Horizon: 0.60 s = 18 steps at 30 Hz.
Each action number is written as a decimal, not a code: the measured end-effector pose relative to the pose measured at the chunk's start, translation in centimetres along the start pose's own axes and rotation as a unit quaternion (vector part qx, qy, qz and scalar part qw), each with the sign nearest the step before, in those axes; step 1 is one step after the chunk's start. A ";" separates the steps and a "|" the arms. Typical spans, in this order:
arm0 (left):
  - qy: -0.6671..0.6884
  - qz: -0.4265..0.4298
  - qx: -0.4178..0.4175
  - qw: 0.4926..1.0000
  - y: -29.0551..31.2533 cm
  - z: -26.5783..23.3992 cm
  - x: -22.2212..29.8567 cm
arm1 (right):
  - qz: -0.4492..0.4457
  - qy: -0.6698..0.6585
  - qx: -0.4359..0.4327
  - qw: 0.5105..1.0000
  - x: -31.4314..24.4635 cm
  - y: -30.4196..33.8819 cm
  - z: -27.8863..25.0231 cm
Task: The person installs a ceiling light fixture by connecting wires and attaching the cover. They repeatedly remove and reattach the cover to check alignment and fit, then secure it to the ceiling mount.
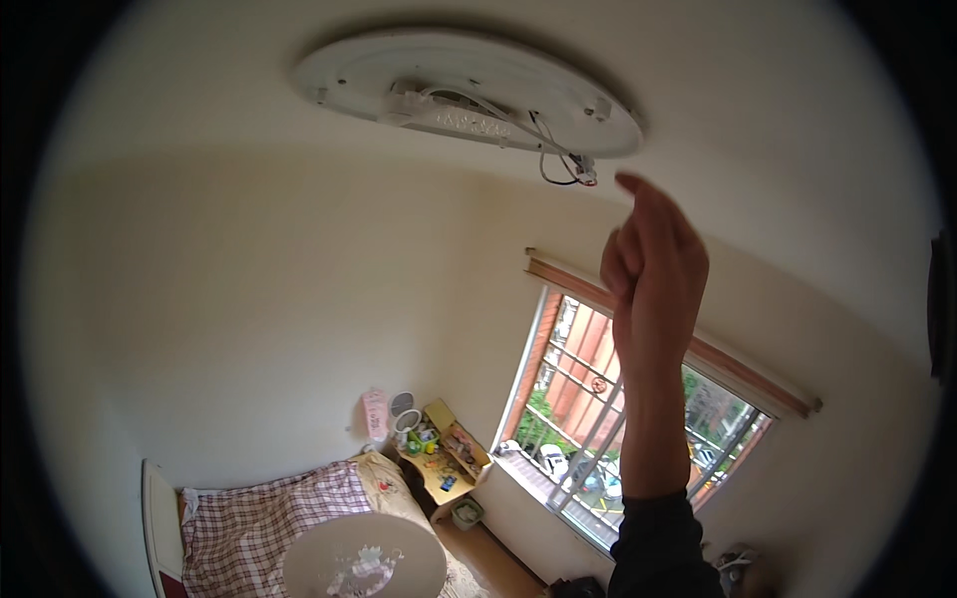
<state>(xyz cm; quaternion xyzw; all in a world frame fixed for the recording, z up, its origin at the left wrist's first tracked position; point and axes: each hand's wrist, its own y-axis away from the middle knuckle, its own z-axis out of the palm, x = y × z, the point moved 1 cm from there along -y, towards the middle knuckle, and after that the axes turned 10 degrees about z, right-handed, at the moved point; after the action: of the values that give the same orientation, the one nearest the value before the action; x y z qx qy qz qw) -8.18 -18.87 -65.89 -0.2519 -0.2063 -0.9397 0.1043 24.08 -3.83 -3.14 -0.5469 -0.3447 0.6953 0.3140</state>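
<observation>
Raised toward the ceiling, my right hand (655, 249) comes up on a bare forearm with a dark sleeve. Its index finger stretches up and to the left, apart from the other fingers, which are curled. I see nothing held in it. Just left of the fingertip, a wire connector (586, 177) hangs on thin white and dark wires, not touching the finger. The wires lead from a white oval ceiling lamp base (349, 85), which carries a clear plastic strip (449, 117) with small fittings. My left hand is out of view.
Below is a round pale cover (319, 563) with a floral pattern; its support is hidden. A bed with a checked blanket (269, 528) stands lower left, beside a cluttered yellow desk (424, 468). Behind my forearm is a barred window (568, 399) under a wooden curtain rail (748, 369).
</observation>
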 end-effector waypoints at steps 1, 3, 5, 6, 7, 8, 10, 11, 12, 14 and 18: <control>0.018 -0.011 0.013 1.000 0.4 -1.4 -1.1 | 0.014 0.015 0.001 1.000 -1.0 -0.8 1.0; 0.037 -0.046 0.040 0.997 1.1 -3.8 -2.3 | 0.040 0.021 -0.030 0.999 -1.7 -2.4 3.1; 0.040 -0.085 0.063 0.994 2.1 -5.5 -3.2 | 0.068 0.002 -0.037 0.997 -1.8 -3.0 4.2; 0.040 -0.090 0.066 0.993 2.6 -6.0 -3.5 | 0.081 -0.003 -0.047 0.996 -1.8 -3.2 4.5; 0.039 -0.093 0.070 0.992 3.1 -6.4 -3.6 | 0.096 -0.013 -0.050 0.994 -1.9 -3.4 4.6; 0.039 -0.093 0.074 0.992 3.4 -6.7 -3.7 | 0.100 -0.015 -0.047 0.994 -1.9 -3.6 4.7; 0.036 -0.112 0.059 0.991 3.8 -6.9 -3.9 | 0.108 -0.015 -0.020 0.994 -1.7 -4.0 4.6; 0.045 -0.120 0.038 0.991 3.9 -6.9 -3.9 | 0.115 -0.018 -0.031 0.993 -1.7 -4.0 4.6; 0.052 -0.128 0.018 0.990 3.8 -6.9 -3.9 | 0.122 -0.023 -0.018 0.992 -1.6 -4.0 4.5; 0.044 -0.138 0.033 0.989 3.5 -7.1 -4.1 | 0.125 -0.023 -0.013 0.992 -1.5 -3.5 4.3; 0.045 -0.136 0.047 0.988 2.4 -7.9 -4.7 | 0.113 -0.003 -0.044 0.993 -1.8 -2.5 3.9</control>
<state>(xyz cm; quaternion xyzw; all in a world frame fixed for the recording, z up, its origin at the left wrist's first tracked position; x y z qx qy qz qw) -6.88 -24.10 -73.74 -0.1732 -0.2776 -0.9449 -0.0040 20.76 -4.44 0.56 -0.5935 -0.3121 0.7123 0.2075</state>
